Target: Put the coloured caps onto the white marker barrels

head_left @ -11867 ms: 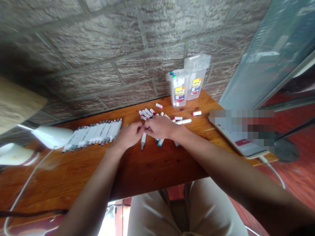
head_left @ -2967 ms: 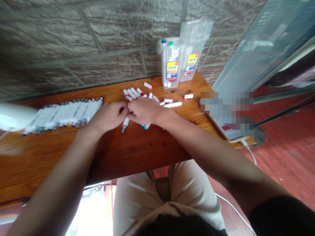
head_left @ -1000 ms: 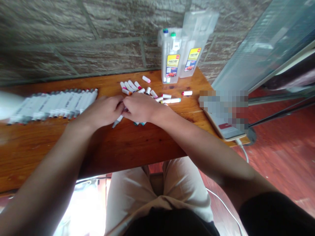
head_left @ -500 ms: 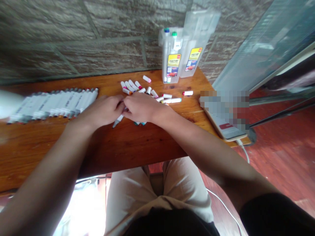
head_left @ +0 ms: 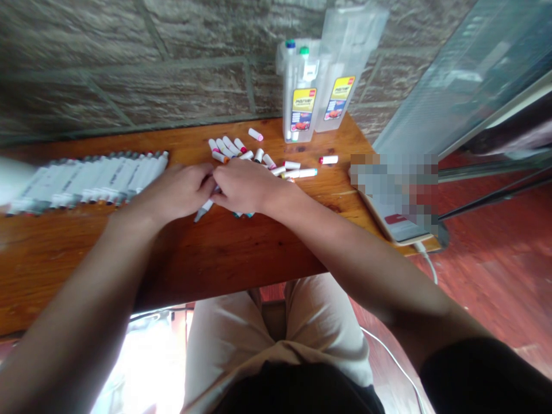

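Note:
Over the table, my left hand [head_left: 183, 187] and my right hand [head_left: 244, 184] meet, fingertips touching. Both are closed around a white marker [head_left: 209, 204], whose grey end slants down toward me; the rest of it is hidden by the fingers. Just behind and beneath my right hand lie several loose white pieces with coloured ends, among them a cap with a pink end [head_left: 256, 134] and a longer white marker with a light blue end [head_left: 307, 172]. Teal ends peek out below my right palm. Left of my left hand stretches a row of white markers [head_left: 92, 181] laid side by side.
Two clear plastic marker cases [head_left: 302, 109] stand at the back against the stone wall [head_left: 181, 86]; the nearer one holds a few markers. A phone [head_left: 405, 221] with a white cable [head_left: 426, 261] lies at the table's right end. A red-ended cap [head_left: 329, 160] lies apart.
The view has tipped slightly, so the table and cases sit a little higher. My hands stay together on the marker with hardly any movement.

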Demonstrator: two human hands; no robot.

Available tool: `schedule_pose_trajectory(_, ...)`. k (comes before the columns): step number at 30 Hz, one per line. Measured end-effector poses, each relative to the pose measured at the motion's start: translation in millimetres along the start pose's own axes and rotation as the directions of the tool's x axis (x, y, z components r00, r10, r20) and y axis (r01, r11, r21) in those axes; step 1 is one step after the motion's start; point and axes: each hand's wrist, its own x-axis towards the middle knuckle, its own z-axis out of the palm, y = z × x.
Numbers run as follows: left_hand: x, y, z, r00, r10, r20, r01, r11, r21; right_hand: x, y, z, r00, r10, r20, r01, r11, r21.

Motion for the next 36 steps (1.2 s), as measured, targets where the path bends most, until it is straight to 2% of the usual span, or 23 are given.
schedule_pose_trajectory(9, -1.3, -0.3, -0.4, 1.0, -0.013, 0.014, 0.013, 0.999, 0.039, -1.2, -5.0, -1.9, 0.999, 0.03, 0.026, -0.029, 0.998, -0.053)
schedule_pose_trajectory(16, -0.9, 0.1, -0.8, 1.0, -0.015, 0.011, 0.015, 1.0, 0.002, -0.3, -2.0, -0.1, 1.0, 0.005, 0.018, -0.004, 1.0, -0.023)
schedule_pose_trajectory(36, -0.4, -2.0, 0.8, 1.0, 0.006, 0.002, -0.006, 0.999, 0.032, 0.2, -1.8, -0.4, 1.0, 0.005, 0.024, -0.004, 1.0, -0.028)
